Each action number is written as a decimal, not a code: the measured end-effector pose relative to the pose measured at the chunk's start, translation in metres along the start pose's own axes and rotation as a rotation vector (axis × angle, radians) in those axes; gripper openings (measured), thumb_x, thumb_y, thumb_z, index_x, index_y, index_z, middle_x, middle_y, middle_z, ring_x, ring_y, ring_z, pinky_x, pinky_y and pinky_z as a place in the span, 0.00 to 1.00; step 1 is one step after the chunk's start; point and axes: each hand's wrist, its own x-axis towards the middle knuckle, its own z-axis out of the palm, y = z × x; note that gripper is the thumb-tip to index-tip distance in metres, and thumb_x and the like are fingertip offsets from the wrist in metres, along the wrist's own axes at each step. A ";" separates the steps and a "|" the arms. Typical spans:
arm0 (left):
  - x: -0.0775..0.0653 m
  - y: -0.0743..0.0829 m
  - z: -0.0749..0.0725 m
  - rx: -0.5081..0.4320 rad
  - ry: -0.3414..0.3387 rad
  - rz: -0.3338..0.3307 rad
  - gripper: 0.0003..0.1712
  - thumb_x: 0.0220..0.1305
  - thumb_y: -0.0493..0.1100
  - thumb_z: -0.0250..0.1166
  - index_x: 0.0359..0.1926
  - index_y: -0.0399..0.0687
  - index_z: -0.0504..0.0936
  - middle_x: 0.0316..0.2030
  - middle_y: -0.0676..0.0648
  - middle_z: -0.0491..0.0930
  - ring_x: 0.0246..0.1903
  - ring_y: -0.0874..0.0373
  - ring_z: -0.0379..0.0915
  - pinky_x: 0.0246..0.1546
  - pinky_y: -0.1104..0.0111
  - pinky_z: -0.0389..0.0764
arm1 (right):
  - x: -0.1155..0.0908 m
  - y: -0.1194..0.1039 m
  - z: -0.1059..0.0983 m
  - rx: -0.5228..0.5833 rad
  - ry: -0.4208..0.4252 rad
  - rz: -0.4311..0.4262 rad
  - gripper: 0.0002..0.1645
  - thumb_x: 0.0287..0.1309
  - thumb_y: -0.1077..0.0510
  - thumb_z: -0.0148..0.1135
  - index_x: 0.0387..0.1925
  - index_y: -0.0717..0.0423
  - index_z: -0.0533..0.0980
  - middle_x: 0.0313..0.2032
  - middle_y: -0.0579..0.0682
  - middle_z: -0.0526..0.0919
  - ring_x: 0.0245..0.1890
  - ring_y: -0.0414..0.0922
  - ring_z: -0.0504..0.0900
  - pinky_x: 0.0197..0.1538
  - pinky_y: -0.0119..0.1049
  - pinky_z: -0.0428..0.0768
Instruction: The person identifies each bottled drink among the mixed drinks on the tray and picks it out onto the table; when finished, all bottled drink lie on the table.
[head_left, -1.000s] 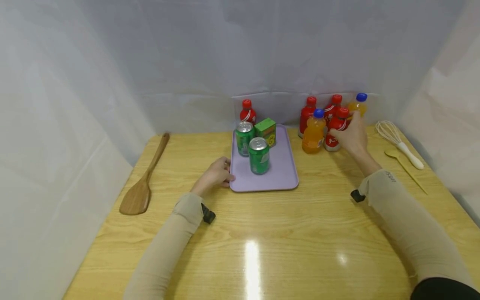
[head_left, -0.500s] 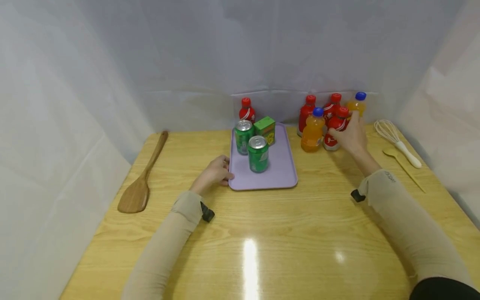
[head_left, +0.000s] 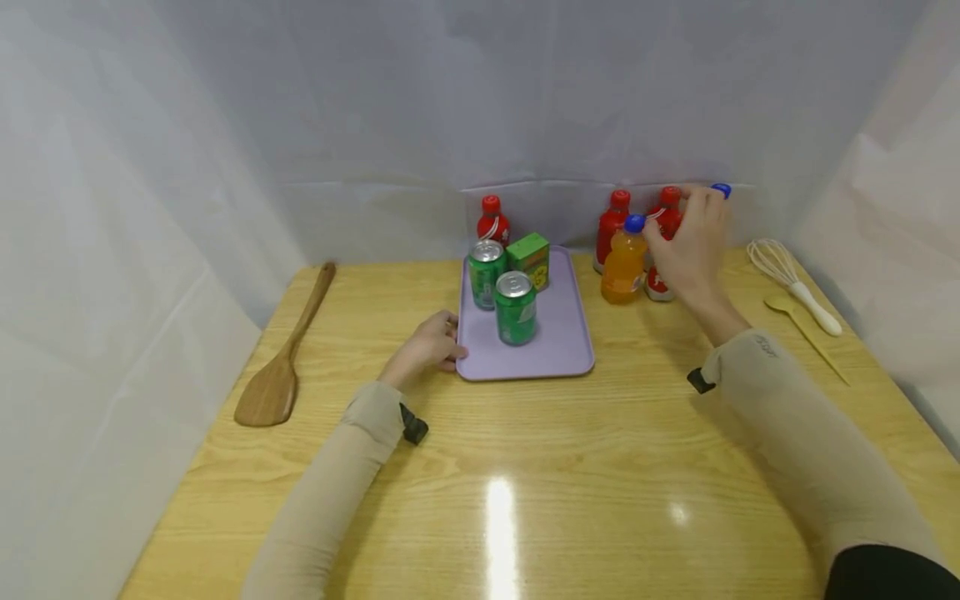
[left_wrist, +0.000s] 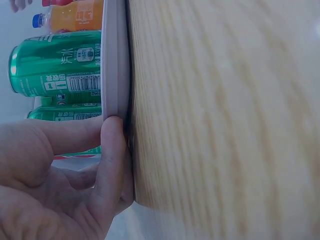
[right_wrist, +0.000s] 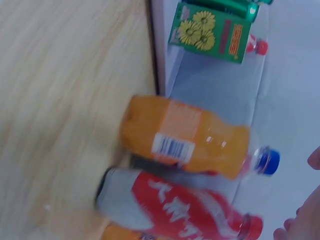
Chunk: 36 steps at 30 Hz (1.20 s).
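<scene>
My left hand (head_left: 429, 346) pinches the left rim of the lilac tray (head_left: 558, 350), thumb and fingers on its edge in the left wrist view. On the tray stand a front green soda can (head_left: 516, 315), a second green can (head_left: 485, 282) and a green drink carton (head_left: 529, 260). My right hand (head_left: 693, 250) is raised with fingers bent and spread over the red-capped bottle (right_wrist: 175, 206), partly hiding it from the head camera. In the right wrist view its fingers are apart from that bottle's cap. Beside it stands an orange drink bottle (head_left: 622, 271) with a blue cap.
Two more red-capped bottles, one (head_left: 611, 237) left and another (head_left: 666, 218) behind, stand by the back sheet. A blue cap (head_left: 722, 190) shows behind my right hand. A whisk (head_left: 795, 287) and yellow spoon (head_left: 810, 333) lie right, a wooden spatula (head_left: 277, 383) left.
My right hand has let go of the front red-capped bottle and risen up and slightly left. The left hand and the tray stay in place.
</scene>
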 end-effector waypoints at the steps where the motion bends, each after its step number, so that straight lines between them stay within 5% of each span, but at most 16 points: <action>1: 0.000 0.000 0.000 0.000 -0.002 0.001 0.34 0.67 0.27 0.66 0.70 0.32 0.64 0.50 0.38 0.73 0.38 0.54 0.79 0.33 0.71 0.89 | 0.001 -0.004 0.003 0.009 -0.005 -0.027 0.31 0.68 0.54 0.61 0.66 0.64 0.68 0.62 0.66 0.67 0.64 0.61 0.65 0.66 0.49 0.68; 15: 0.000 -0.001 0.000 -0.015 -0.012 0.010 0.33 0.67 0.27 0.65 0.70 0.32 0.64 0.49 0.39 0.74 0.36 0.55 0.79 0.31 0.72 0.88 | 0.009 -0.036 0.058 0.174 -0.216 -0.201 0.33 0.65 0.62 0.67 0.67 0.69 0.68 0.62 0.68 0.74 0.62 0.61 0.73 0.70 0.55 0.76; 26: 0.001 -0.002 -0.001 -0.045 -0.008 0.019 0.33 0.67 0.26 0.65 0.70 0.32 0.65 0.48 0.40 0.72 0.36 0.54 0.78 0.29 0.73 0.87 | 0.020 -0.050 0.087 0.122 -0.424 -0.096 0.41 0.71 0.51 0.66 0.80 0.54 0.62 0.77 0.58 0.66 0.77 0.57 0.66 0.82 0.54 0.66; 36: 0.003 -0.004 0.000 -0.002 0.005 0.019 0.33 0.67 0.27 0.66 0.70 0.33 0.65 0.49 0.39 0.73 0.37 0.55 0.78 0.31 0.72 0.88 | 0.029 -0.054 0.112 0.072 -0.534 -0.043 0.42 0.71 0.45 0.67 0.80 0.46 0.63 0.76 0.58 0.67 0.77 0.58 0.66 0.82 0.58 0.65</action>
